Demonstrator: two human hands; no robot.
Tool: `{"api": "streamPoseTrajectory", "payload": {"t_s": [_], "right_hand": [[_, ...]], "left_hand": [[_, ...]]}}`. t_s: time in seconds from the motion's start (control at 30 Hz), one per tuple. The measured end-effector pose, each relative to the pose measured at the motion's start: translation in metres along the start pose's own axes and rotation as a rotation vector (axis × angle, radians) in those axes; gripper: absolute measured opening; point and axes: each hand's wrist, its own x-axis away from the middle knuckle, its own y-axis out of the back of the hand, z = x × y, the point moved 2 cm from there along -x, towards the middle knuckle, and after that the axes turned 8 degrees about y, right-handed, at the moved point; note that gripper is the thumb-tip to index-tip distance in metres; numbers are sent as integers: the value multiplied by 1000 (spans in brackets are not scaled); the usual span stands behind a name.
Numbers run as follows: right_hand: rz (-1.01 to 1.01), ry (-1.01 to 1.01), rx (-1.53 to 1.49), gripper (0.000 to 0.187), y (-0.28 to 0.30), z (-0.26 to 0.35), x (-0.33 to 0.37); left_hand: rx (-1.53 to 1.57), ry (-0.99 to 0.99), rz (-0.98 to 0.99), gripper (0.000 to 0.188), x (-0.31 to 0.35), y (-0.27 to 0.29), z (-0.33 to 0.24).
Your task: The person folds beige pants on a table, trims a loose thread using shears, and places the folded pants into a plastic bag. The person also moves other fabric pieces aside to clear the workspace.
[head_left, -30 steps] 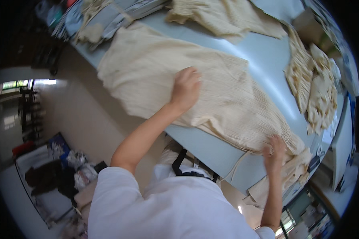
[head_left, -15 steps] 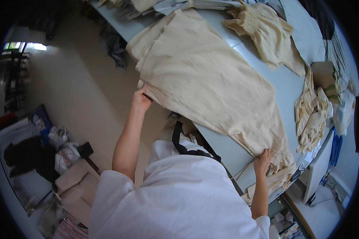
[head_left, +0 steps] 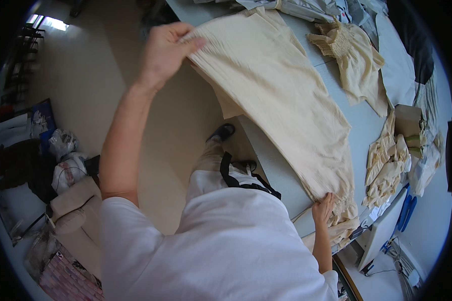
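The left hand [head_left: 163,52] has lifted the cream garment [head_left: 281,105] by its end off the bench [head_left: 273,168] edge; the right hand [head_left: 324,208] apparently pins the other end, so folding seems underway.

The left hand [head_left: 163,50] pinches the cream garment [head_left: 281,105] so that the cloth covers its fingertips. The right hand [head_left: 324,208] shows only its back; its fingers sink into the gathered hem. The person's white shirt [head_left: 226,251] hides the near edge of the table [head_left: 271,165]. The folded cream pieces [head_left: 386,170] at the right are too bunched to tell apart
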Motion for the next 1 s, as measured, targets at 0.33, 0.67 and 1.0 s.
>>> {"api": "streamPoseTrajectory", "payload": {"t_s": [0.33, 0.67, 1.0], "right_hand": [[-60, 23, 17, 62, -15, 3, -2], [-69, -86, -59, 61, -7, 15, -4], [-147, -51, -290, 64, -19, -8, 7]], "left_hand": [[11, 313, -89, 15, -38, 6, 177], [-611, -390, -19, 29, -65, -8, 13], [-321, -79, 272, 16, -158, -44, -81]]}}
